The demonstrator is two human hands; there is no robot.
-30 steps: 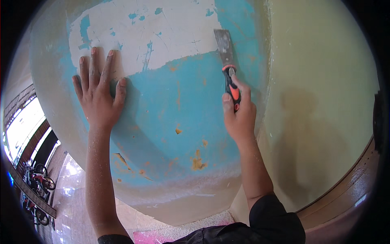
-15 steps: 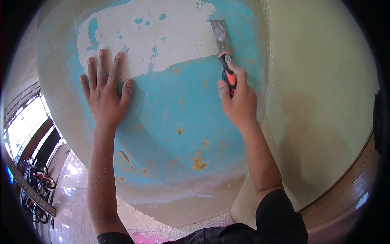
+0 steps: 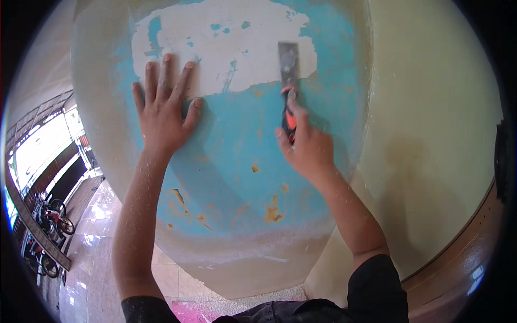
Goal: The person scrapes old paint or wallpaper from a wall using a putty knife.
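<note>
A turquoise-painted wall fills the middle of the head view, with a ragged white patch across its upper part, scratched and flecked with turquoise. Orange-brown chipped spots show lower down. My left hand lies on the wall with fingers spread, their tips over the white patch's lower left. My right hand grips a putty knife by its black and red handle, blade pointing up over the patch's right portion, near its lower edge.
A pale green wall stands at right, carrying a shadow, above a brown curved band. At lower left are a tiled floor, motorbikes and a bright opening. A pink-stained speckled strip lies at the bottom.
The wall has shifted rightward in the picture. My left hand appears further right with it, still spread. The knife in my right hand has moved left along the patch, its blade slightly lower than half a second ago.
</note>
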